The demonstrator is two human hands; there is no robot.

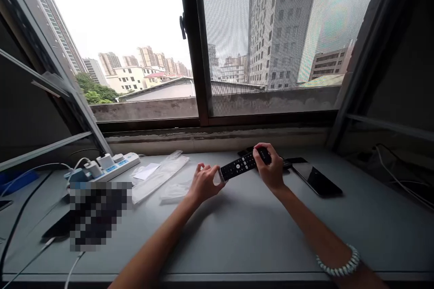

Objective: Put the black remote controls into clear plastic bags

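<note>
A black remote control with white-marked buttons is held up between both hands, above the grey table. My left hand pinches its left end, thumb and fingers closed around the edge; a pale strip shows at that end. My right hand grips the other end, with the thumb on the button face. Behind the right hand lies another dark object, mostly hidden. To the right a black phone rests on the table. Clear plastic sleeves lie left of my left hand.
A white power strip with plugged-in chargers stands at the back left. In front of it lie devices with cables, partly blurred out. The window rises behind the table, and metal frame posts stand at both sides.
</note>
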